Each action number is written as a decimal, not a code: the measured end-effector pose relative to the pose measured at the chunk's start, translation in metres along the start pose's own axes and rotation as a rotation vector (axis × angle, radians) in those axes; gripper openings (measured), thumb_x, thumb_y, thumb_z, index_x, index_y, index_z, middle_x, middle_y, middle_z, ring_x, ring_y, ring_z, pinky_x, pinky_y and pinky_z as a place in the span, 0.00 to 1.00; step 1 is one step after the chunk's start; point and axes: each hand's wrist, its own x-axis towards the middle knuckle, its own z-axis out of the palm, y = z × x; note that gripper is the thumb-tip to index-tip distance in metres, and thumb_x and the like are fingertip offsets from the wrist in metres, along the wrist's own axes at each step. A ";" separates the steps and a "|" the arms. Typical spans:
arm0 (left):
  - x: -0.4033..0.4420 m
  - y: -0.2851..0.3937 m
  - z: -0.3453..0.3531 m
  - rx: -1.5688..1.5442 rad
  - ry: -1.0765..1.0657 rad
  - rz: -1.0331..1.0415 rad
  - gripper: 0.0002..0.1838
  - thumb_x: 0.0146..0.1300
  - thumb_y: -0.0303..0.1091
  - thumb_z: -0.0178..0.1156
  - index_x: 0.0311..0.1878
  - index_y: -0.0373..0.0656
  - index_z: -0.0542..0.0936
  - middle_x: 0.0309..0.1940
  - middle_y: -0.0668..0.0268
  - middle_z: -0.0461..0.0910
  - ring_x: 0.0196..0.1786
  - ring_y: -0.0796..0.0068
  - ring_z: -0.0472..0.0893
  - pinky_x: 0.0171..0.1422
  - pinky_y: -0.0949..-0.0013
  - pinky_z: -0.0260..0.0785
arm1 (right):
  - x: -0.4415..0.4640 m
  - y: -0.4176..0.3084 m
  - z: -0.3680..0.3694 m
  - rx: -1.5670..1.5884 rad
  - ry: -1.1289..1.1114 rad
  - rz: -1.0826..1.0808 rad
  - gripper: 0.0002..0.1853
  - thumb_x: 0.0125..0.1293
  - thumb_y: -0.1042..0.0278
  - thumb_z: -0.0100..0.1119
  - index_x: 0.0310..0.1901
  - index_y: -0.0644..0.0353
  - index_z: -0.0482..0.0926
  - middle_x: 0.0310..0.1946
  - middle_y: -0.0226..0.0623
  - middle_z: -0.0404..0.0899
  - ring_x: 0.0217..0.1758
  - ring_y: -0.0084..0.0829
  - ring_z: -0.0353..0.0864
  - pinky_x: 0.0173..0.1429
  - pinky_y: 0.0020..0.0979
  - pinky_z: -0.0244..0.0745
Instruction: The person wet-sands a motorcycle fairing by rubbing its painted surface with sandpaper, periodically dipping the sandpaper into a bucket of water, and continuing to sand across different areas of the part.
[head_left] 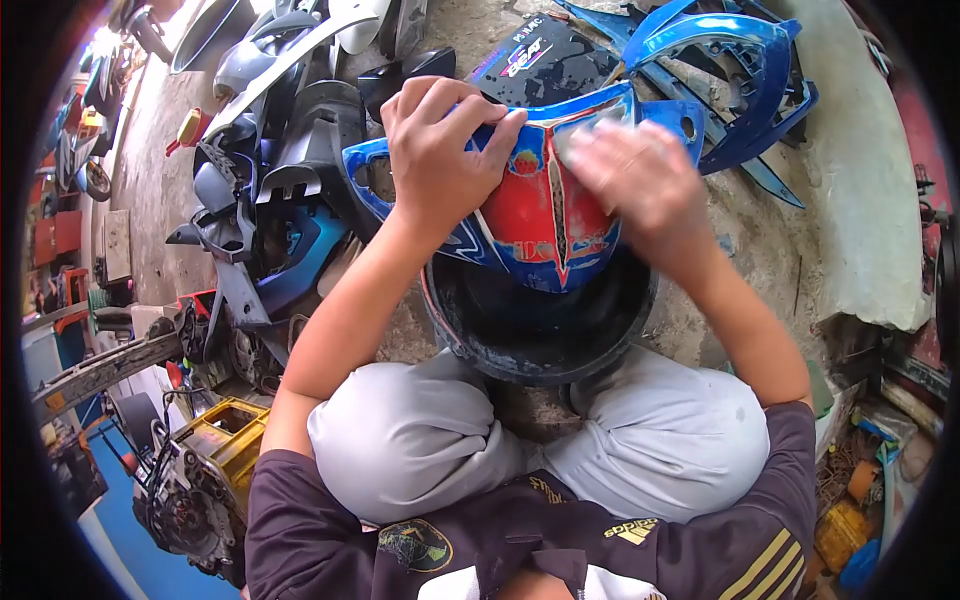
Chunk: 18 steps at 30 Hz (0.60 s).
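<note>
A blue and red motorcycle fairing panel (pixel 525 205), with a pale, scuffed surface and a narrow slot down its middle, rests over a round black basin (pixel 540 350) between the knees. My left hand (pixel 440 150) grips the panel's upper left edge, its fingers curled over the rim and the thumb on the face. On the panel's upper right part lies my right hand (pixel 640 185), blurred by motion. Something pale and thin seems to be under its fingertips, too smeared to name.
Grey and black plastic body parts (pixel 310 140) are piled at the left. Blue fairing pieces (pixel 750 90) lie at the upper right, beside a black panel (pixel 545 65) with lettering. An engine (pixel 195 510) and a yellow crate (pixel 225 435) stand at lower left.
</note>
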 end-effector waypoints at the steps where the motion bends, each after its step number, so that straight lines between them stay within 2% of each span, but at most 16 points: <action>1: 0.001 0.004 -0.002 0.022 -0.017 -0.022 0.10 0.60 0.39 0.83 0.36 0.46 0.91 0.40 0.69 0.88 0.51 0.59 0.86 0.58 0.55 0.76 | -0.001 0.020 0.003 -0.002 0.029 0.067 0.21 0.73 0.74 0.62 0.65 0.55 0.87 0.66 0.40 0.91 0.71 0.43 0.88 0.75 0.52 0.78; 2: 0.000 0.002 -0.003 -0.014 -0.040 -0.040 0.09 0.61 0.38 0.82 0.37 0.46 0.92 0.41 0.68 0.88 0.52 0.59 0.86 0.59 0.55 0.76 | -0.002 0.036 0.004 -0.003 0.055 0.127 0.20 0.73 0.73 0.62 0.65 0.55 0.87 0.66 0.40 0.91 0.70 0.44 0.89 0.75 0.52 0.78; 3: -0.002 0.000 -0.003 -0.052 -0.062 -0.063 0.08 0.62 0.37 0.81 0.39 0.46 0.93 0.42 0.67 0.89 0.54 0.59 0.87 0.60 0.55 0.76 | -0.004 0.040 0.005 0.020 0.075 0.092 0.20 0.73 0.71 0.64 0.64 0.55 0.87 0.65 0.39 0.91 0.70 0.44 0.89 0.73 0.51 0.79; 6: -0.008 0.000 -0.010 -0.207 -0.126 -0.164 0.08 0.65 0.34 0.78 0.45 0.45 0.94 0.48 0.63 0.90 0.59 0.56 0.88 0.66 0.53 0.77 | 0.000 -0.020 0.000 0.061 0.001 -0.035 0.23 0.71 0.72 0.66 0.66 0.48 0.89 0.65 0.36 0.91 0.69 0.43 0.89 0.72 0.50 0.80; 7: -0.010 0.000 -0.012 -0.263 -0.153 -0.201 0.09 0.67 0.33 0.77 0.47 0.44 0.94 0.51 0.61 0.90 0.61 0.54 0.88 0.68 0.52 0.78 | 0.000 -0.015 -0.001 0.098 0.007 -0.015 0.24 0.68 0.75 0.68 0.64 0.46 0.90 0.65 0.36 0.91 0.68 0.42 0.89 0.71 0.50 0.81; 10: -0.012 -0.002 -0.012 -0.144 -0.179 -0.100 0.14 0.69 0.30 0.73 0.56 0.43 0.93 0.57 0.57 0.88 0.66 0.49 0.87 0.75 0.50 0.77 | -0.006 0.028 0.002 0.069 0.008 0.145 0.25 0.65 0.75 0.69 0.64 0.46 0.90 0.64 0.36 0.91 0.69 0.41 0.88 0.71 0.48 0.81; 15: -0.016 0.004 -0.017 -0.116 -0.214 -0.076 0.17 0.71 0.29 0.71 0.62 0.41 0.91 0.62 0.54 0.87 0.71 0.46 0.83 0.78 0.48 0.76 | 0.001 -0.017 -0.001 0.067 -0.026 0.040 0.23 0.66 0.77 0.67 0.64 0.57 0.86 0.72 0.39 0.87 0.74 0.43 0.84 0.77 0.48 0.76; 18: -0.019 0.006 -0.019 -0.110 -0.216 -0.075 0.17 0.71 0.28 0.70 0.62 0.41 0.91 0.62 0.54 0.87 0.72 0.44 0.83 0.78 0.47 0.75 | 0.000 0.014 0.007 -0.013 0.026 0.122 0.23 0.67 0.77 0.67 0.64 0.57 0.85 0.72 0.39 0.86 0.77 0.45 0.83 0.78 0.50 0.76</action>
